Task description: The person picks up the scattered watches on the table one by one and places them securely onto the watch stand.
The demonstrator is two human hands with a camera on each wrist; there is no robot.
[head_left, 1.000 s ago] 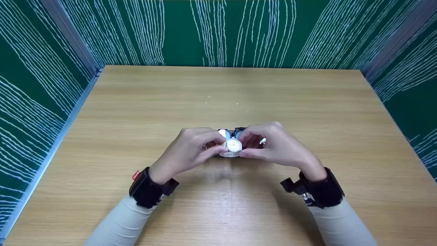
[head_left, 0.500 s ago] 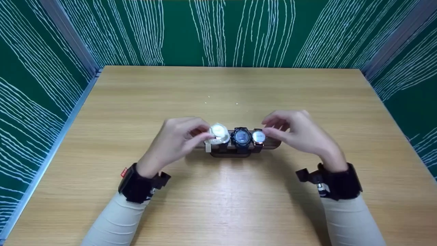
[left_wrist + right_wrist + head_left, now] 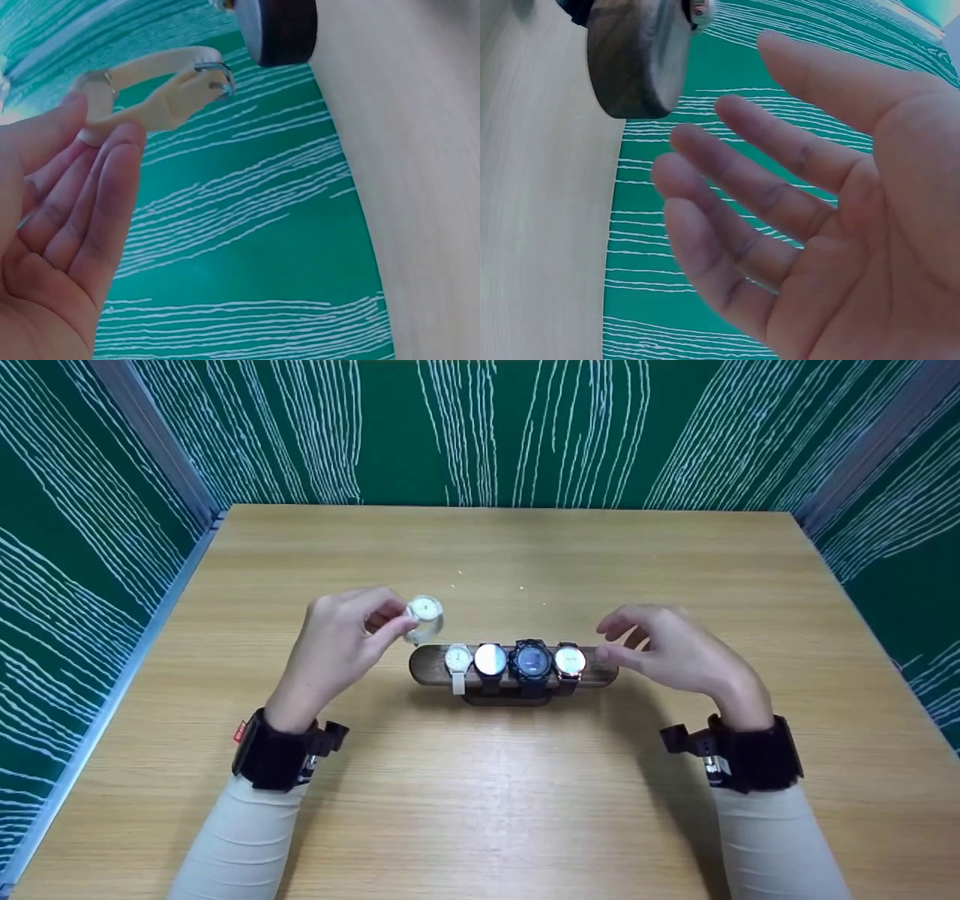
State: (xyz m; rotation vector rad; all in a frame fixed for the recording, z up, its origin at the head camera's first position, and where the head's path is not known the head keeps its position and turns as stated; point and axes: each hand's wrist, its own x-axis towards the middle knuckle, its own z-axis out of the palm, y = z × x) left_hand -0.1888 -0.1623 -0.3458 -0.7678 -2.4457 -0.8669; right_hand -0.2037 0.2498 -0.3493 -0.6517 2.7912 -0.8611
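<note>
My left hand (image 3: 341,641) pinches a white wristwatch (image 3: 425,609) between thumb and fingers, above and behind the left end of a dark wooden watch stand (image 3: 429,666). In the left wrist view the cream strap (image 3: 176,97) forms a loop, fastened at a metal buckle. Side by side on the stand sit a small white watch (image 3: 458,660), a round dark-strapped watch (image 3: 490,660), a chunky black watch (image 3: 532,661) and a rose-gold-rimmed watch (image 3: 570,661). My right hand (image 3: 667,649) is beside the stand's right end, fingers loosely bent and holding nothing; the right wrist view shows its palm (image 3: 885,277).
The stand rests on a light wooden table (image 3: 495,795). Several tiny white specks lie behind it on the tabletop. Green panels (image 3: 405,435) with white wavy lines rise along the table's back and both sides.
My left hand has carried the white watch from in front of the stand's middle leftward and back, past its left end. The right hand has let go and drawn off to the right.
</note>
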